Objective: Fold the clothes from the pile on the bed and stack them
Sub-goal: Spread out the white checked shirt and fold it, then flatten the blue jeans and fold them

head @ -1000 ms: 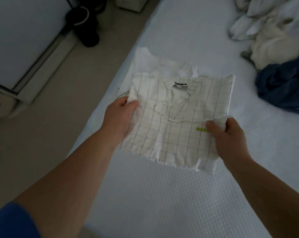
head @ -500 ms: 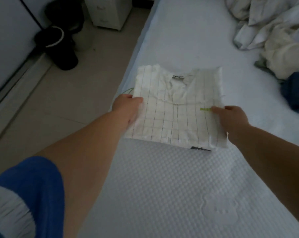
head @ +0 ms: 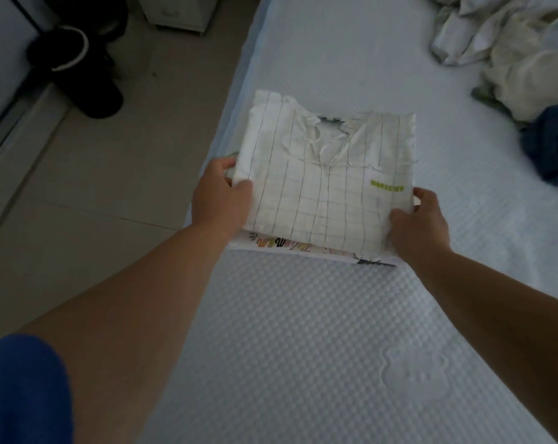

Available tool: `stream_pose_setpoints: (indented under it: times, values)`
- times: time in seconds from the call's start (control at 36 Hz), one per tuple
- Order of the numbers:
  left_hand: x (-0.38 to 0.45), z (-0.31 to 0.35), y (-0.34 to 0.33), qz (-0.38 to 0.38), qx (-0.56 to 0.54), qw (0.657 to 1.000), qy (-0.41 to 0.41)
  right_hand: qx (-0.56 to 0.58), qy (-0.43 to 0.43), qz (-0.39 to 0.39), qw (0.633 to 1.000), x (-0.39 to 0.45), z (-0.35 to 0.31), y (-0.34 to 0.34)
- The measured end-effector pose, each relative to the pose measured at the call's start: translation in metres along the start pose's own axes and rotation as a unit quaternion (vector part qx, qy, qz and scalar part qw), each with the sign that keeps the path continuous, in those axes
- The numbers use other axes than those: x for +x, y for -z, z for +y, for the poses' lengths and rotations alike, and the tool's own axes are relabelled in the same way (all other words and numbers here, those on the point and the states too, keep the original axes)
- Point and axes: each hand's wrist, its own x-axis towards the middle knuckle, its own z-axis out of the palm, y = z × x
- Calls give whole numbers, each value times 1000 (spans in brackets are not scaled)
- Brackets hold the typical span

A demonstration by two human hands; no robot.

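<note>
A folded white shirt with a thin dark grid and a small green logo (head: 329,184) lies on top of another folded garment with a coloured print (head: 290,246), near the left edge of the bed (head: 303,347). My left hand (head: 220,197) grips the shirt's left edge, thumb on top. At the shirt's near right corner my right hand (head: 418,222) holds the fabric. The unfolded pile (head: 511,56) of pale clothes lies at the far right, with a dark blue garment (head: 553,145) beside it.
The bed's left edge drops to a beige tiled floor (head: 104,187). A black object with a white ring (head: 76,65) sits on the floor by a white cabinet (head: 178,11). A pale panel runs along the far left.
Both hands carried the folded grid shirt away from me and set it down on the printed folded garment by the bed's edge. The view shifted closer to the stack.
</note>
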Motion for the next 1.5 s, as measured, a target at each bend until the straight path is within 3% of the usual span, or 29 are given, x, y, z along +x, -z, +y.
stream_pose_setpoints:
  times: [0.08, 0.31, 0.44, 0.53, 0.64, 0.75, 0.89, 1.03, 1.14, 1.25, 1.36, 1.5]
  values:
    - [-12, -18, -6, -30, 50, 997, 45, -9, -13, -9, 1000, -4, 4, -2]
    - [-54, -29, 9, 5, 71, 992, 105, -51, -10, -46, 998, -34, 23, 34]
    - [-120, -4, 7, -34, 32, 985, 165, -86, -42, -89, 991, -68, 57, 86]
    - [-164, 23, -13, -98, 14, 980, 170, -109, -66, -113, 985, -86, 81, 126]
    - [-214, 57, -62, -203, 45, 970, 126, -139, -74, -122, 980, -92, 116, 176]
    - [-248, 87, -130, -252, 81, 963, 57, -156, -79, -115, 978, -70, 161, 219]
    - [-258, 119, -237, -263, 124, 955, -57, -190, -38, -78, 978, -4, 212, 258]
    - [-240, 148, -344, -251, 236, 919, -191, -231, 45, -46, 971, 80, 235, 290]
    - [-242, 130, -398, -235, 384, 877, -171, -238, 165, 0, 957, 151, 227, 305]
    - [-238, 107, -417, -228, 423, 861, -168, -291, 247, 29, 924, 223, 207, 306]
    - [-230, 100, -425, -256, 439, 847, -153, -374, 262, 10, 889, 278, 205, 295]
    - [-226, 95, -428, -258, 450, 842, -147, -274, 263, 27, 925, 297, 228, 281]
